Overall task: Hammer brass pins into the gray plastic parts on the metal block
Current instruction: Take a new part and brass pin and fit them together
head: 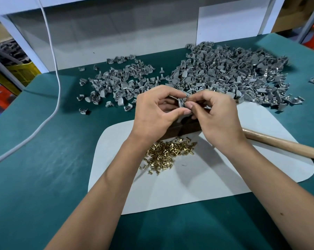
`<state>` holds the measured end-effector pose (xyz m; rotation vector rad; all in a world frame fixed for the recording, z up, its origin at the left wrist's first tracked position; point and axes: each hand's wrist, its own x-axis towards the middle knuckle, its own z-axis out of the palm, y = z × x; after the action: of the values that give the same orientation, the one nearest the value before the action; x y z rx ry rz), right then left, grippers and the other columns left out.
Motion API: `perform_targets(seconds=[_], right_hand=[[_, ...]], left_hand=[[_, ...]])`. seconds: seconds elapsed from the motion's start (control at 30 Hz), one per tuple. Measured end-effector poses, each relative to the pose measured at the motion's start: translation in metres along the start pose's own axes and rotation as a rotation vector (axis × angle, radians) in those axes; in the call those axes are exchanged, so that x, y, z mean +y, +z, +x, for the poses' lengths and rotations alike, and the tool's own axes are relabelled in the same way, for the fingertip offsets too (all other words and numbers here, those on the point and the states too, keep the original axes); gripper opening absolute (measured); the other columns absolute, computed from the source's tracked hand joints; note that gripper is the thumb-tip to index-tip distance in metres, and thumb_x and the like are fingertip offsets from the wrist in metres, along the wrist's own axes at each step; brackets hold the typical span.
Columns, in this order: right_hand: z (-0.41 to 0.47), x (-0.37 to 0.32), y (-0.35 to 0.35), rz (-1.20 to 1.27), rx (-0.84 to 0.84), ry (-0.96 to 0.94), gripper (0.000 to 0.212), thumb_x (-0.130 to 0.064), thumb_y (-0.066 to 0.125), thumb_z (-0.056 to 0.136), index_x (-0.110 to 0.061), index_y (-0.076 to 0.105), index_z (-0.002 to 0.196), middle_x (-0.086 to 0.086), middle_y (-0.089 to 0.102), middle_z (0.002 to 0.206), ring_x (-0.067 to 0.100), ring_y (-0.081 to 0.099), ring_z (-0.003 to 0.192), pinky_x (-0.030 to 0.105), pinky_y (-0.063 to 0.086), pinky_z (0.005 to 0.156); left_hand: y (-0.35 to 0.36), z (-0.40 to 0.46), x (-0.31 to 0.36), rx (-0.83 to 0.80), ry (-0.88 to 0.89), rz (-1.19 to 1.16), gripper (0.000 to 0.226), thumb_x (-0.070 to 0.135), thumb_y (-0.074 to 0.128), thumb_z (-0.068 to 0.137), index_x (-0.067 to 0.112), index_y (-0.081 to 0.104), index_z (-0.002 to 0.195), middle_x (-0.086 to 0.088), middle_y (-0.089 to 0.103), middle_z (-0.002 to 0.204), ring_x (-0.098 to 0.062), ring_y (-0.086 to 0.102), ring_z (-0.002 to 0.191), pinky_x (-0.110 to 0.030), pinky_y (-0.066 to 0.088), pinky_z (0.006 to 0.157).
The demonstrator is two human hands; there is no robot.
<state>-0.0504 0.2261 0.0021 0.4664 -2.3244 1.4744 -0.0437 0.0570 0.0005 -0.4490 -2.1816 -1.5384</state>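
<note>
Though hammer idle, hands (156, 110) on part (182, 103)

No readable text, label, brand, number or sign shows on anything here.

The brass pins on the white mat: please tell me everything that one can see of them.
The brass pins are many small, shiny, gold-coloured metal pieces, short and tube-like, some with a wider head. They lie loose in one heap, pointing every way, on the white mat, just in front of the dark metal block and between the two forearms. A few strays lie at the heap's near-left edge. Neither hand touches the heap; whether a pin is held above cannot be told.
</note>
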Motion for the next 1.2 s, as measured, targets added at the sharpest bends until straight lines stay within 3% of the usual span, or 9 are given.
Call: perform_targets(seconds=[0.2, 0.5, 0.73, 0.9, 1.03, 1.2], right_hand=[[-0.001, 0.001, 0.002, 0.03, -0.018, 0.022, 0.01, -0.011, 0.07, 0.094, -0.019, 0.076, 0.095, -0.007, 0.074, 0.087, 0.012, 0.07, 0.084, 0.041, 0.06, 0.08], [0.001, -0.004, -0.002, -0.057, -0.025, -0.041, 0.01, -0.012, 0.072, 0.092, -0.018, 0.079, 0.093, -0.009, 0.073, 0.081, 0.007, 0.068, 0.078, 0.022, 0.053, 0.074], [-0.003, -0.007, 0.0, -0.152, 0.013, -0.112, 0.011, -0.005, 0.072, 0.086, -0.013, 0.079, 0.088, -0.002, 0.072, 0.082, 0.011, 0.065, 0.077, 0.017, 0.045, 0.07], [-0.003, -0.008, 0.003, -0.189, 0.016, -0.132, 0.011, -0.002, 0.071, 0.084, -0.011, 0.078, 0.084, -0.002, 0.071, 0.081, 0.013, 0.063, 0.075, 0.022, 0.048, 0.07], [-0.001, -0.004, 0.006, -0.214, -0.029, -0.155, 0.011, -0.004, 0.069, 0.088, -0.01, 0.078, 0.092, 0.0, 0.072, 0.087, 0.013, 0.063, 0.079, 0.016, 0.044, 0.073], [-0.001, 0.0, 0.005, -0.257, -0.019, -0.303, 0.01, -0.003, 0.071, 0.089, -0.007, 0.076, 0.097, 0.003, 0.071, 0.094, 0.013, 0.062, 0.086, 0.017, 0.046, 0.082]], left_hand=[[-0.001, 0.0, -0.002, -0.009, -0.026, -0.007, 0.038, -0.003, 0.09, 0.071, 0.005, 0.078, 0.106, -0.01, 0.073, 0.103, -0.022, 0.076, 0.089, -0.034, 0.063, 0.082], [-0.004, 0.0, 0.009, 0.023, 0.056, 0.119, 0.032, 0.0, 0.091, 0.07, 0.005, 0.08, 0.099, 0.004, 0.07, 0.089, -0.006, 0.072, 0.077, -0.022, 0.061, 0.072], [-0.001, 0.0, 0.007, 0.049, 0.026, 0.165, 0.03, 0.005, 0.093, 0.066, 0.011, 0.081, 0.093, -0.001, 0.073, 0.087, -0.017, 0.074, 0.078, -0.041, 0.064, 0.071], [0.001, 0.0, 0.005, 0.055, 0.035, 0.193, 0.029, 0.006, 0.093, 0.066, 0.012, 0.081, 0.092, 0.002, 0.071, 0.084, -0.013, 0.071, 0.074, -0.037, 0.064, 0.068], [-0.006, 0.002, 0.001, -0.009, -0.011, 0.148, 0.03, 0.0, 0.091, 0.069, 0.006, 0.08, 0.095, -0.003, 0.069, 0.089, -0.012, 0.072, 0.077, -0.028, 0.063, 0.073], [-0.011, 0.0, 0.001, -0.007, -0.141, -0.018, 0.036, -0.007, 0.09, 0.068, 0.007, 0.077, 0.099, -0.012, 0.072, 0.096, -0.022, 0.073, 0.083, -0.03, 0.062, 0.081]])
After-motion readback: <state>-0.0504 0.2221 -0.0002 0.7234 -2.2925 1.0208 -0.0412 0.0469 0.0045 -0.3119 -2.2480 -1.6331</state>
